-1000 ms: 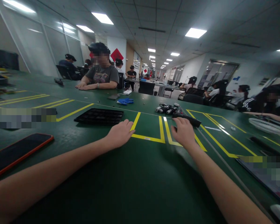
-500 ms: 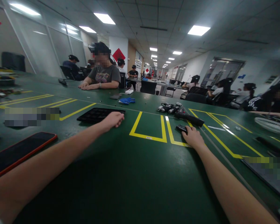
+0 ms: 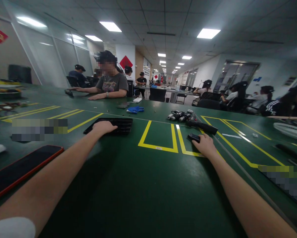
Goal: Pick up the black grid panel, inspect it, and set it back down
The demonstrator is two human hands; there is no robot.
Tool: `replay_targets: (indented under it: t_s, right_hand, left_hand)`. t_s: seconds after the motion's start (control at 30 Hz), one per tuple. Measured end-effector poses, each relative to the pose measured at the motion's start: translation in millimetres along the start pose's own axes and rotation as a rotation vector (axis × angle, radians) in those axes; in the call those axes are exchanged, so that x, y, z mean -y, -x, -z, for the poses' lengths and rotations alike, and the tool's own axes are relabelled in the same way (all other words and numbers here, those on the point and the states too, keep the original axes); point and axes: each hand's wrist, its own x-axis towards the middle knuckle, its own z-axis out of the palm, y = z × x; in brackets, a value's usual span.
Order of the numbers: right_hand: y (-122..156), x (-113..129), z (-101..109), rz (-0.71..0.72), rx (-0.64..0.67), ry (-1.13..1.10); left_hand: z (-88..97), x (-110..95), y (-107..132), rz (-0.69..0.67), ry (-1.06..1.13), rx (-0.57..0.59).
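Observation:
A black tray with compartments point(image 3: 125, 125) lies on the green table, left of centre. My left hand point(image 3: 103, 127) is over the left part of this tray, with fingers or a thumb reaching out to the right. I see nothing held in it, though its far side is hidden. At the right, my right hand point(image 3: 205, 144) has its fingers closed on a small black object point(image 3: 193, 137) of unclear kind, beside yellow tape. Behind it are a long black tube-like item point(image 3: 203, 126) and a bundle of black cables with silvery ends point(image 3: 179, 115).
An orange-rimmed phone point(image 3: 26, 168) lies at the left. A blue glove point(image 3: 135, 109) and a white box point(image 3: 137, 100) sit toward the back. Yellow tape point(image 3: 158, 148) marks rectangles on the table. A co-worker point(image 3: 111, 82) sits opposite. A white round item point(image 3: 289, 130) is far right.
My left hand has moved left from the tray's right end to over its left part, its fingers less curled. The right hand stays on the black object. The co-worker's arm now reaches sideways.

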Motion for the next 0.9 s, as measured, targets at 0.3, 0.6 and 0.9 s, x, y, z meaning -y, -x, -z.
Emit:
replay_targets:
  t_s: [0.3,0.6,0.9]
  right_hand:
    - [32,66,-2,0.18,0.132,-0.414]
    - [68,104,-10,0.439,0.397,-1.13]
    - [71,101,14,0.671,0.387,-0.895]
  left_hand:
    - [-39.7,-75,40,-0.098,-0.126,0.05]
    - [-82.8,-131,89,-0.454,0.323,0.148]
    - [-79.1,-133,97,-0.492,0.293,0.24]
